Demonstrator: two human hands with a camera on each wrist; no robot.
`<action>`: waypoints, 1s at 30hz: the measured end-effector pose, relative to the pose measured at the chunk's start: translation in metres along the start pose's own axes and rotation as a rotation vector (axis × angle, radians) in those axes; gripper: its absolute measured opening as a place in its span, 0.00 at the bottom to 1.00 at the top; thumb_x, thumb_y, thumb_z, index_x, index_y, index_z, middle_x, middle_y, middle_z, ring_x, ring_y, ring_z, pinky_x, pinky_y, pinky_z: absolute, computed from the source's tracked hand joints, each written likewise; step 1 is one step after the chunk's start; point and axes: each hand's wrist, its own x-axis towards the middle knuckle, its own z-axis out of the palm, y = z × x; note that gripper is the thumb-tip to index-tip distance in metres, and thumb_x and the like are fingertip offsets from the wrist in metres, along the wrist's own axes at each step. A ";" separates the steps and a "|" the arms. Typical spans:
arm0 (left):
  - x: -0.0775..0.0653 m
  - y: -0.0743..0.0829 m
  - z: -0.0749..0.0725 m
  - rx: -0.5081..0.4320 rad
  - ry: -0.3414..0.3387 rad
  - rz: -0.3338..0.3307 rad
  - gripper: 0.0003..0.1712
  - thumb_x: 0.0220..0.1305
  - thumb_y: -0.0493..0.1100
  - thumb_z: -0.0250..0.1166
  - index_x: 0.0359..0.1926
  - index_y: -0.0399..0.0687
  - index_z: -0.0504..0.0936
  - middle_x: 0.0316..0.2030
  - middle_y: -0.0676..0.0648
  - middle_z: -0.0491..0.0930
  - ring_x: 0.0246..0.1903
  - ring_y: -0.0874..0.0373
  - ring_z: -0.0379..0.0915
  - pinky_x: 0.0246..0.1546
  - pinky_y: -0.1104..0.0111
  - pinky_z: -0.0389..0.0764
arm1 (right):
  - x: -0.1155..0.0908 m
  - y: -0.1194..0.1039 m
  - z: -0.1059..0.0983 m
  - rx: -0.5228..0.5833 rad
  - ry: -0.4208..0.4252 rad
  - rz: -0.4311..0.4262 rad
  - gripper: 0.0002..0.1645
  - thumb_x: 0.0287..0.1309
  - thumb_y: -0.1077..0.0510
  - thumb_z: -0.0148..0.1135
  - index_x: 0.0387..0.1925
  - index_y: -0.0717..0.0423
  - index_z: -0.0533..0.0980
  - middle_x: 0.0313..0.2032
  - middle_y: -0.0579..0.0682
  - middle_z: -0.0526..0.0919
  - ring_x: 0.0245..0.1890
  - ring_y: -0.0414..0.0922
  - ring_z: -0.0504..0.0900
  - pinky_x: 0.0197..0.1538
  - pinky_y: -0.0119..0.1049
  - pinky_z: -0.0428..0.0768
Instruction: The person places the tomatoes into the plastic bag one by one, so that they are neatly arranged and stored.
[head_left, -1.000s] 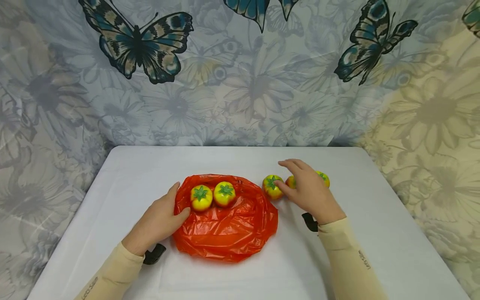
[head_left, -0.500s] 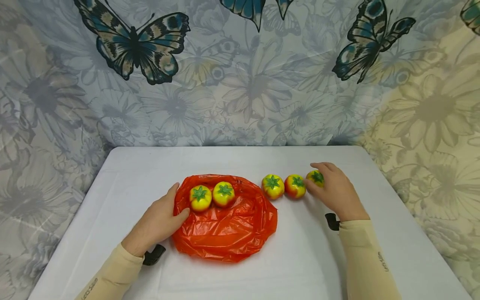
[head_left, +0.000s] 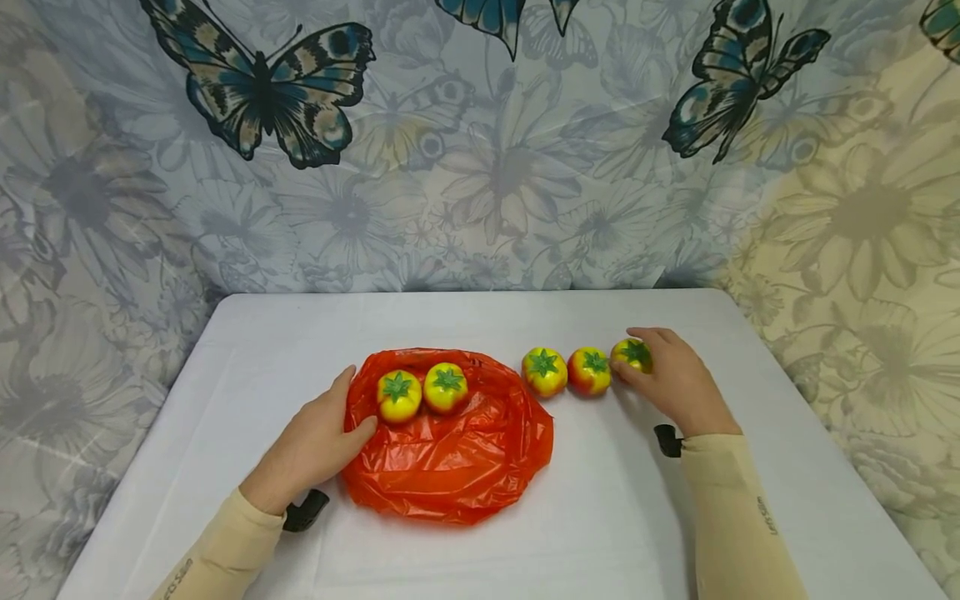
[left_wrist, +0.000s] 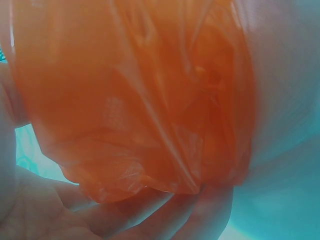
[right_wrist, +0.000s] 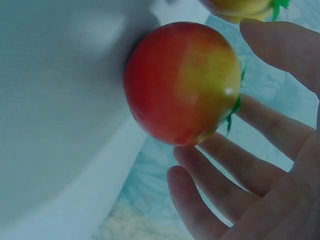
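Observation:
My left hand (head_left: 311, 446) grips the left side of a red plastic bag (head_left: 450, 467), thumb over its near face and fingers behind its edge. Two yellow-and-red tomatoes (head_left: 399, 397) with green star-shaped tops rest on the red plastic toward its back. To the right of the bag, my right hand (head_left: 675, 379) reaches around the far right tomato (head_left: 632, 354). In the right wrist view the thumb stands apart from this tomato (right_wrist: 180, 85), and the fingers are spread along its other side. In the left wrist view, orange-looking plastic (left_wrist: 135, 100) hides part of the left fingers.
Two more tomatoes sit side by side between the bag and my right hand, one yellow (head_left: 544, 372) and one redder (head_left: 589, 371). A white-covered table (head_left: 570, 517) holds everything. Behind it hangs a floral cloth (head_left: 510, 192) with butterflies.
My right hand has moved right, past the two nearer tomatoes, to the far right one, then nearly stopped there. The left hand has kept its place on the bag.

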 end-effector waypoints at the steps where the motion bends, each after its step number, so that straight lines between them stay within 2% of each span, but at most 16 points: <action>1: 0.000 0.000 0.000 0.001 0.001 -0.002 0.52 0.76 0.54 0.63 0.85 0.31 0.49 0.76 0.27 0.69 0.72 0.31 0.73 0.69 0.36 0.77 | 0.000 0.000 0.001 0.003 -0.008 0.004 0.41 0.72 0.42 0.68 0.75 0.61 0.71 0.72 0.70 0.72 0.72 0.72 0.70 0.74 0.74 0.68; 13: -0.002 0.000 -0.002 -0.010 -0.006 -0.012 0.52 0.76 0.54 0.63 0.85 0.32 0.49 0.77 0.27 0.68 0.73 0.31 0.73 0.69 0.36 0.77 | 0.005 0.004 0.008 -0.009 -0.074 0.043 0.48 0.70 0.40 0.69 0.78 0.64 0.66 0.73 0.75 0.70 0.70 0.74 0.71 0.72 0.74 0.70; 21: -0.002 0.001 -0.002 -0.008 -0.001 -0.010 0.51 0.77 0.53 0.63 0.85 0.32 0.48 0.76 0.27 0.69 0.72 0.31 0.73 0.69 0.36 0.78 | 0.006 0.006 0.006 -0.007 -0.065 0.033 0.47 0.70 0.41 0.69 0.78 0.62 0.66 0.71 0.75 0.71 0.69 0.74 0.73 0.71 0.74 0.71; 30: -0.001 0.002 -0.003 -0.005 0.007 -0.005 0.50 0.76 0.52 0.63 0.85 0.31 0.49 0.77 0.27 0.68 0.73 0.32 0.73 0.70 0.37 0.77 | 0.001 -0.004 -0.008 -0.001 -0.039 0.027 0.47 0.69 0.42 0.70 0.79 0.61 0.65 0.72 0.73 0.71 0.69 0.73 0.72 0.71 0.74 0.71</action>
